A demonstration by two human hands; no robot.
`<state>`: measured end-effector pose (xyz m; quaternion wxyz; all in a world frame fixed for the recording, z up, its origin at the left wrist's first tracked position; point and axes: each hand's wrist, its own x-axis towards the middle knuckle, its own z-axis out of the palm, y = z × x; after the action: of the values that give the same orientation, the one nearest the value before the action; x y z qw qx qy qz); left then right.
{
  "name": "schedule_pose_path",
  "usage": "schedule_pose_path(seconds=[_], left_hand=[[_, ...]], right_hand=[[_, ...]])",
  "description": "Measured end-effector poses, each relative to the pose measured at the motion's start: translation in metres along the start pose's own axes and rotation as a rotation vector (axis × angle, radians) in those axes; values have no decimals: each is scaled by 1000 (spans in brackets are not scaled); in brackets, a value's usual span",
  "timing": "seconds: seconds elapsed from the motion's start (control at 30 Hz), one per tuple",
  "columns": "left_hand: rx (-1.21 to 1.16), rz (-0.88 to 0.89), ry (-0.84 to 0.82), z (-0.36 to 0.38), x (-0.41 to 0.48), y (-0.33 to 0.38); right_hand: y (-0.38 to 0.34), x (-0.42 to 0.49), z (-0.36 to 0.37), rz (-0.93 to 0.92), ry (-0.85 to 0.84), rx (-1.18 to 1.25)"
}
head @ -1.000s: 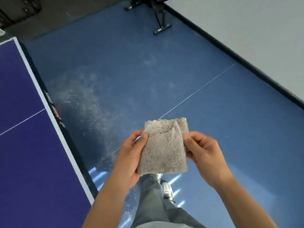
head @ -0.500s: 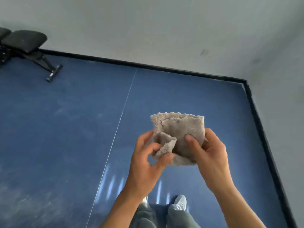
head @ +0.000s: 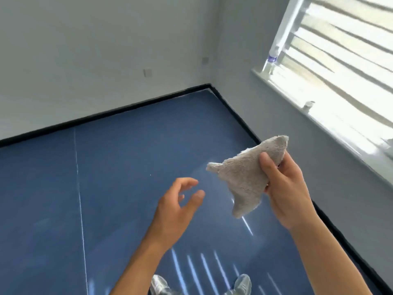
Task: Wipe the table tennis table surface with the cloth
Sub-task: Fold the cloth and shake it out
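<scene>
Head view, one entry.

Change noted: a second ago both hands held the folded cloth, with the blue playing surface along the left edge of view. Half a second ago both hands were working the fold and the view faced a wall. Now the left hand (head: 178, 207) has let go. It hangs over the floor (head: 127, 167) left of the cloth, fingers loosely curved and spread, holding nothing.

The right hand (head: 285, 188) alone keeps the cloth (head: 244, 175). The thumb lies across its near face and the fingers wrap behind. The cloth is no longer a neat square. One corner sticks out left, one hangs down, one rises toward the window (head: 340, 60).

Location: the cloth is in the air at mid-right, over the floor and clear of it. The surface to be wiped is not in view. I see only the room corner, the window and the shoes (head: 159, 284) at the near edge.

My reading: wiping is not under way. The cloth looks mid-rearrangement, perhaps being turned to a fresh face. The person must turn back toward the surface before any stroke can land. One-handed, the loose corners may drag unless the cloth is regathered.
</scene>
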<state>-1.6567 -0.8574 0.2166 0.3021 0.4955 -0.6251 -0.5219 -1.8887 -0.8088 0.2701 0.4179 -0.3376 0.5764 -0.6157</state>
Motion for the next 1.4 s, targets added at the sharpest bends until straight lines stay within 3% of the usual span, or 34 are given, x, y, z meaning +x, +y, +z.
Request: schedule_pose_path(seconds=[0.17,0.27,0.4,0.57,0.73,0.83,0.93,1.03,1.17,1.23,1.3,1.4], left_hand=[[-116,-69,-390,128,36,71],[-137,6,-425,204,47,92],[8,225,-466,284,64,116],[5,320,-508,368,93,134],[254,475,-627,440,148,145],[310,573,-720,492,184,150],[329,677,-734,541,214,162],[318,819,-760,584,237,174],[185,473,-1131,639,244,200],[131,318,-1215,668,234,208],[127,296,-1247,702,223,210],[168,344,-1280,755,210,204]], right_hand=[[-10,6,-117,40,66,20],[-15,9,-189,63,123,-15],[-17,18,-274,78,247,-177],[-13,32,-351,109,339,-276],[-8,51,-415,195,344,-287],[-3,62,-448,264,362,-543],[-4,73,-474,263,514,-820],[-6,78,-499,232,693,-863],[-10,70,-532,281,870,-503],[-11,60,-546,285,929,-264],[-6,54,-562,283,993,-147],[9,46,-597,349,1137,-166]])
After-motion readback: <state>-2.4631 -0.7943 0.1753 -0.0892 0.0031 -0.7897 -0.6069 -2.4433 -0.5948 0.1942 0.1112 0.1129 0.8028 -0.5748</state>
